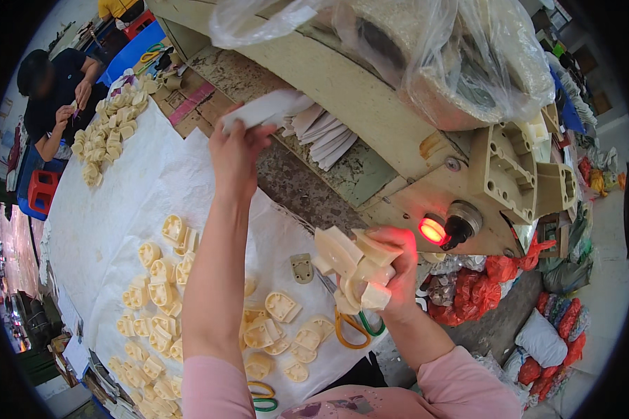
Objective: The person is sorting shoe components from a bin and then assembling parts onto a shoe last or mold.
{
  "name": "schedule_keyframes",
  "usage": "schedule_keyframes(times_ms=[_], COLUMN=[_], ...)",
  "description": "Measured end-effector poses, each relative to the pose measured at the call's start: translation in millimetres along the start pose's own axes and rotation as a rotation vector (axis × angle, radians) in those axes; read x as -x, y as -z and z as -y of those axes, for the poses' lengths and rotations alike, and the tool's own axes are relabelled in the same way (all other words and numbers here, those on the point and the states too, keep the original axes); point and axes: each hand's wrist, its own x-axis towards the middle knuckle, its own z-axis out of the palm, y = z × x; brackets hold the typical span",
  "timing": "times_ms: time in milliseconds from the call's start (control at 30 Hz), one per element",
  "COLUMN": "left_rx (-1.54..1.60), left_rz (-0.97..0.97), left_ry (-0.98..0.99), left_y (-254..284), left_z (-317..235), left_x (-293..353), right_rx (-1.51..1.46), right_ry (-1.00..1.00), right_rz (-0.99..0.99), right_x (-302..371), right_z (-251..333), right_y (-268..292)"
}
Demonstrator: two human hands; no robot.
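1. Left hand (234, 150) reaching up, grip pinched on a white sheet (262, 110) from the stack of sheets (321, 133); could drag neighbours loose.
2. Right hand (398, 269) clutching a cream plastic parts bundle (349, 265) above the tabletop (105, 223); overfull grip, pieces may slip onto the scissors (353, 328).

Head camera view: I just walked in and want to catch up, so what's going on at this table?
A person in pink sleeves works at a table covered with white sheeting. Their left hand grips a white paper slip at a stack of slips. Their right hand holds a cluster of cream plastic parts. More such loose parts lie on the sheeting, with scissors nearby. Another person works at the far end.
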Motion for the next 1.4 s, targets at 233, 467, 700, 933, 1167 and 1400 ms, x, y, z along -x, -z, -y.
schedule_keyframes(times_ms=[233, 467, 700, 933, 1167, 1400], left_rx=[-1.19, -1.412, -0.895, -0.625, -0.789, -1.025], left_rz=[-0.152, -0.219, 0.371, 0.537, 0.288, -0.107], left_ry=[-0.272, -0.394, -0.243, -0.085, -0.179, -0.103], left_y=[-11.1, 9.7, 35.6, 90.4, 218.2, 350.8], left_z=[58.7, 61.5, -7.6, -75.1, -101.1, -92.4], left_x=[-74.3, -62.4, 77.6, 267.9, 383.7, 511.0], right_rx=[-0.149, -0.314, -0.727, -0.511, -0.228, 0.135], right_ry=[-0.26, -0.293, -0.373, -0.462, -0.593, -0.655], right_rz=[-0.156, -0.175, -0.249, 0.0, 0.329, 0.425], right_x=[24.4, 29.2, 41.3, 102.2, 194.6, 272.6], right_z=[-11.0, -15.8, -15.5, -24.0, -47.9, -100.0], right_y=[14.4, 17.9, -4.2, -69.3, -155.7, -220.1])
